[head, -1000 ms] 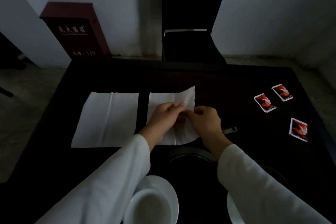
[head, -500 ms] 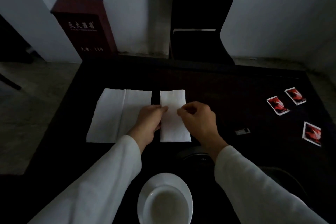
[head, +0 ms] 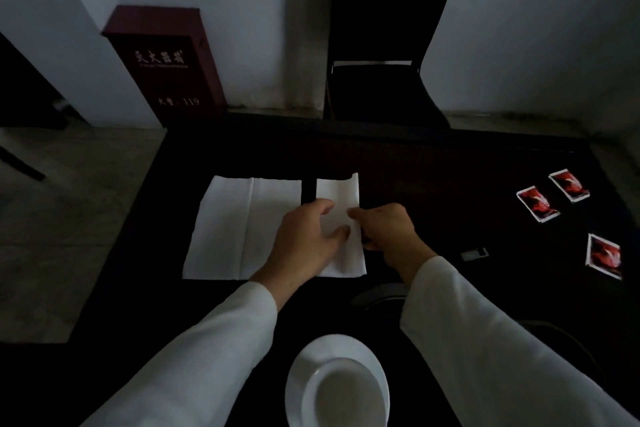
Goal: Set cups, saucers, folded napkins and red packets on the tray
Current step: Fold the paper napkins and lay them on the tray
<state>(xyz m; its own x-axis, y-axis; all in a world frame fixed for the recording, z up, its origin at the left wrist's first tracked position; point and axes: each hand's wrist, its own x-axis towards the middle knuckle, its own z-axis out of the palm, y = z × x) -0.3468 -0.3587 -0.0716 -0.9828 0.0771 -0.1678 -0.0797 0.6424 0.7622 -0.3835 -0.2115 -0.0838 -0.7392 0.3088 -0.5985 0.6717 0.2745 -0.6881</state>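
- The left hand (head: 304, 239) lies spread and flat, fingers loosely open, pressing down on the narrow folded white paper napkin (head: 341, 229); it grips nothing.
- The right hand (head: 388, 236) is curled at the napkin's right edge, thumb and fingertips pinching that edge.
- The step in hand looks like folding the napkin: its far right corner curls up, so the crease seems not yet set.
- Next, I judge, the fold wants pressing flat along its length before the napkin goes to a tray; I cannot make out a tray for certain.
- Just left of it, apart by a thin dark gap, lies a wider unfolded white napkin (head: 242, 229).
- Nearer the person sits a white round saucer with a cup (head: 337, 385).
- Well to the right lie three red packets (head: 536, 203), (head: 569, 185), (head: 604, 256), and a small grey object (head: 473, 254).
- All rest on the dark tabletop (head: 433, 184); beyond stand a black chair (head: 384, 45) and a dark red box (head: 166, 62) against the pale wall.
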